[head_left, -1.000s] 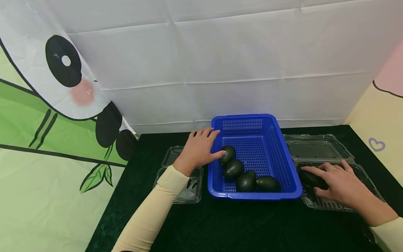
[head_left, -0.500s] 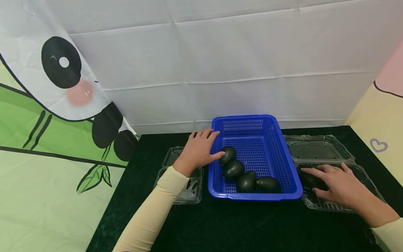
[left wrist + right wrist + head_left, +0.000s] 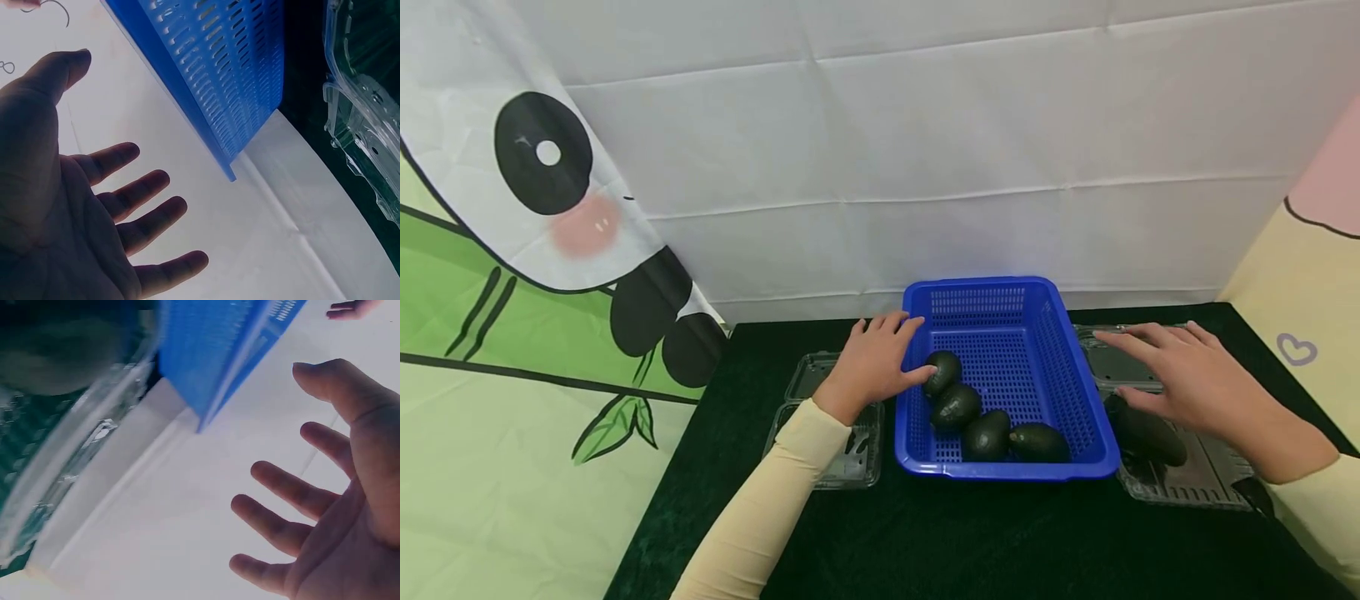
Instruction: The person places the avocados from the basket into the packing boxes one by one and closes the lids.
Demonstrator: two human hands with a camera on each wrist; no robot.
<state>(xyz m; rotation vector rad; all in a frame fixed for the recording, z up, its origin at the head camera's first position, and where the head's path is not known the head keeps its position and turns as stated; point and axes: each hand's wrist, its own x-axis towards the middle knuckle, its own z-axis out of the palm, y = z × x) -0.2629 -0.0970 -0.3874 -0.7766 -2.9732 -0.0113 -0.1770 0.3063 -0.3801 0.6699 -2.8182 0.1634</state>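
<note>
Several dark green avocados (image 3: 957,406) lie in the left and front part of the blue plastic basket (image 3: 910,450). My left hand (image 3: 871,364) is above the basket's left rim, fingers spread, palm bare in the left wrist view. Its thumb overlaps the farthest avocado in the head view. To the basket's right, another avocado (image 3: 1150,435) lies in a clear hinged plastic container (image 3: 1213,471). Over that container hovers my right hand (image 3: 1198,379), fingers apart and nothing in its grasp. The right wrist view shows the avocado (image 3: 56,353) at upper left, away from the fingertips.
A smaller clear hinged container (image 3: 853,467) stands open left of the basket, partly behind my left forearm. Dark green cloth (image 3: 970,542) covers the table. A white sheet (image 3: 955,158) hangs behind it, with printed cloths at both sides.
My right hand has let go of the avocado in the right container and risen up and away, leaving it lying there. The left hand has stayed in place.
</note>
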